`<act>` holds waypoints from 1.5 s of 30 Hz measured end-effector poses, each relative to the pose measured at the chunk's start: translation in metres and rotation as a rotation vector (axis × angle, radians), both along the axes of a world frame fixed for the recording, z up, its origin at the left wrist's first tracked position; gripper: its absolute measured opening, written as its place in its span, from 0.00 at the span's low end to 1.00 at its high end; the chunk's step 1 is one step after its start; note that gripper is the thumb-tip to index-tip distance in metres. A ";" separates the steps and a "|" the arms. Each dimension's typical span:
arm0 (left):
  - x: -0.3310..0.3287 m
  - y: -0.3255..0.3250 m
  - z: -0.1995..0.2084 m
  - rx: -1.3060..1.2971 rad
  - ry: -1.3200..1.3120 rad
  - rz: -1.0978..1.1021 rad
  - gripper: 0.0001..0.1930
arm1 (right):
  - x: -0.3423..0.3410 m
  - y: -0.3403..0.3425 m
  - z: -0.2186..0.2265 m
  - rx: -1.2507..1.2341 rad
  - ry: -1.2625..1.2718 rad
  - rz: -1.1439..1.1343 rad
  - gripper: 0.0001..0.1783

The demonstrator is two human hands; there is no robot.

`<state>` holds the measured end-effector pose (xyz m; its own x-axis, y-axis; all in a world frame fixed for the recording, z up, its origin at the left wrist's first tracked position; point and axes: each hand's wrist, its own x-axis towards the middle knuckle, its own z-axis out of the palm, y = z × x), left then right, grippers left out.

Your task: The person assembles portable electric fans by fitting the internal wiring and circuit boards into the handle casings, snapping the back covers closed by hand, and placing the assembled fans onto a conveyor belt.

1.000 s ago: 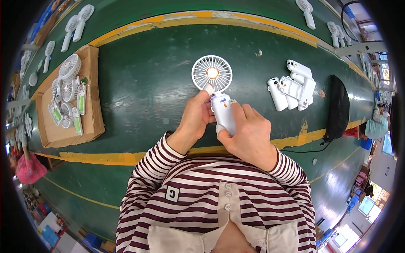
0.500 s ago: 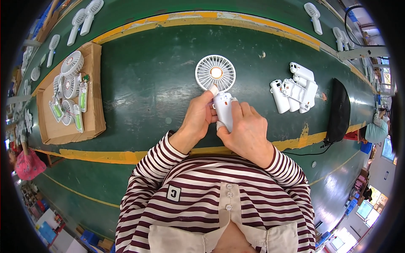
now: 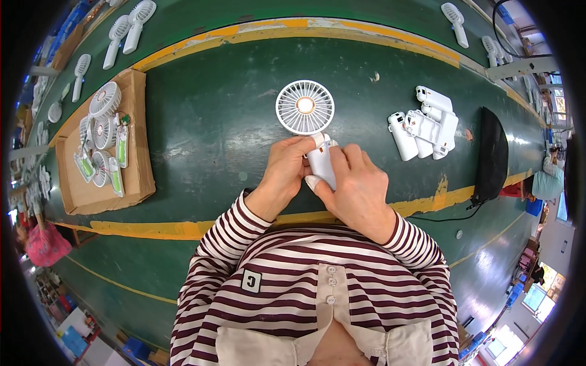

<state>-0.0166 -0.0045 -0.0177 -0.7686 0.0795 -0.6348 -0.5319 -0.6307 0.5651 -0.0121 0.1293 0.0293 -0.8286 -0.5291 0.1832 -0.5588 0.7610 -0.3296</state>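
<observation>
Directly in front of me is a white handheld fan, its round slatted head pointing away from me and an orange ring at its centre. My left hand grips the handle from the left, thumb laid across the handle's top just below the head. From the right, my right hand is closed round the same handle, with its thumb on the lower part. White covers show on some fingertips. The fingers underneath the handle are hidden.
At left, a cardboard tray holds several fan heads with green-and-white parts. A pile of white handle shells lies to the right, beside a black pouch. Finished-looking fans rest beyond the yellow-edged strip at the back.
My left thumb has moved from the rim of the fan head onto the top of the handle. The fan head sits slightly further left, and the handle looks a little turned.
</observation>
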 end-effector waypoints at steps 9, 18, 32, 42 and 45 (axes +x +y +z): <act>0.002 -0.004 0.005 0.041 0.174 0.041 0.11 | -0.004 0.021 -0.015 -0.406 -0.646 -0.298 0.21; 0.009 0.002 0.011 -0.006 0.342 0.016 0.12 | -0.008 0.016 -0.031 -0.924 -1.164 -0.192 0.16; 0.010 0.009 0.018 -0.022 0.376 0.010 0.12 | -0.007 0.018 -0.025 -0.908 -1.117 -0.149 0.14; 0.012 0.013 0.017 -0.043 0.458 -0.075 0.21 | -0.006 0.018 -0.028 -0.864 -0.929 -0.222 0.18; 0.012 0.016 0.016 -0.075 0.484 -0.052 0.19 | -0.005 0.016 -0.028 -0.914 -0.949 -0.238 0.18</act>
